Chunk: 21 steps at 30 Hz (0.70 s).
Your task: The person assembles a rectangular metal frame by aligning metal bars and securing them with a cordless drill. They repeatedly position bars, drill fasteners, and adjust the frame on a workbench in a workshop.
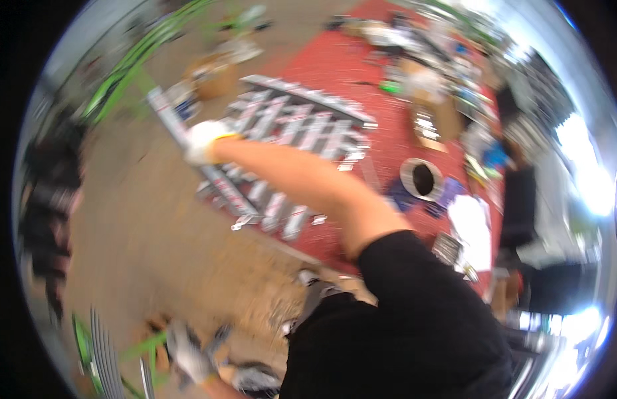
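Note:
My right arm, in a black sleeve, stretches across to the left. Its hand, my right hand [205, 143], wears a white glove with a yellow cuff and is closed around a long grey metal bar [167, 114]. The bar slants beside a rack-like stack of similar metal bars [295, 126], which have pinkish-red marks and lie on a red tabletop [321, 63]. At the lower left, my left hand [192, 356], in a pale glove, is near a green frame [145, 347]; its fingers are smeared by motion and I cannot tell what they hold.
Right of the stack, a round pale container with a dark inside [422, 179] stands near a white sheet [471, 229] and an opened cardboard box [436, 116]. Mixed clutter covers the table's far right side. Another green frame [125, 73] stands at the far left, over brown floor [135, 219].

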Motion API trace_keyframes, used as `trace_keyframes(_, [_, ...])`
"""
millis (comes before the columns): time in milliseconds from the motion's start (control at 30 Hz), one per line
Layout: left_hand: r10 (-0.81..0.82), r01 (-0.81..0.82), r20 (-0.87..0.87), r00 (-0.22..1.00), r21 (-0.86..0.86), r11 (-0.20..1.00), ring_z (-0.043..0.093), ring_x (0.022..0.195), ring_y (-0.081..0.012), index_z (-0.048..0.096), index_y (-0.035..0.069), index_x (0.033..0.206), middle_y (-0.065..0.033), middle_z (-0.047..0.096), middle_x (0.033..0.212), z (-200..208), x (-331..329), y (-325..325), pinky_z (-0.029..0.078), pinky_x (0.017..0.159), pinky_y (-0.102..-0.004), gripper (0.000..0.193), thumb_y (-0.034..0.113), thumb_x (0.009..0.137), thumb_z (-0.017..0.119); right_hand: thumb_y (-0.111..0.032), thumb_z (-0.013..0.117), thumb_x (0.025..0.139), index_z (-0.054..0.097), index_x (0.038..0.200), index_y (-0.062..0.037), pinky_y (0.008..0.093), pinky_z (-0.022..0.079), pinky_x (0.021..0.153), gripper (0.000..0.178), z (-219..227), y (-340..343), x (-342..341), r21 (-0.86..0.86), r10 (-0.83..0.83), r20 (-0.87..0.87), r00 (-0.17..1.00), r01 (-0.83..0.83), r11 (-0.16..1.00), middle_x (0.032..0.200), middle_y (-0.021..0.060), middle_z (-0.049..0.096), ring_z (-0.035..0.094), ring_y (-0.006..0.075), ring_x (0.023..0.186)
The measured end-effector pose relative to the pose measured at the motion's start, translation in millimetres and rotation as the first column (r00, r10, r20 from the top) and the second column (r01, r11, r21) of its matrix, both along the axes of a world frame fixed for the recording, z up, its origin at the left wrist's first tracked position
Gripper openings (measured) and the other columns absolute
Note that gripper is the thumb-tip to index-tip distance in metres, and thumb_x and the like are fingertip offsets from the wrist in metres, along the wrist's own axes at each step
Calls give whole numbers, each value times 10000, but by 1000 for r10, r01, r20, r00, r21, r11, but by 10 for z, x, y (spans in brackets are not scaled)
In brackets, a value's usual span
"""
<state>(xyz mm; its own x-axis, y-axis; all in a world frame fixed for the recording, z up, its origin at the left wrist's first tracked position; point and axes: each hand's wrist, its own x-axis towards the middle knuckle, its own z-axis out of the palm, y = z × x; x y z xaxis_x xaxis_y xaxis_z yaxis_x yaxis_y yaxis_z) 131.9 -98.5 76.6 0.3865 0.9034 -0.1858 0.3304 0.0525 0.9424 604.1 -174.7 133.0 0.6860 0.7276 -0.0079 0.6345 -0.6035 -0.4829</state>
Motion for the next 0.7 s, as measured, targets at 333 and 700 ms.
trace_keyframes(333, [-42, 214, -499, 866, 291, 932, 709, 1124, -383, 749, -23, 1183, -258, 747, 1175, 639, -98, -129, 535, 1001, -437, 745, 636, 836, 752, -495, 773, 844, 735, 963, 75, 458, 582, 842, 583, 56, 513, -2470, 262, 209, -154, 966, -164, 951, 892, 302, 745, 755, 412, 890])
trace_keyframes(700, [13, 16, -445, 895, 62, 998, 734, 968, -427, 724, 15, 1065, -250, 753, 974, 155, -1451, -516, 574, 863, -476, 465, 400, 806, 757, -350, 812, 843, 667, 1151, 14, 489, 580, 898, 499, -503, 348, -4657, 409, 309, -146, 940, -227, 884, 1057, 247, 706, 728, 426, 962])
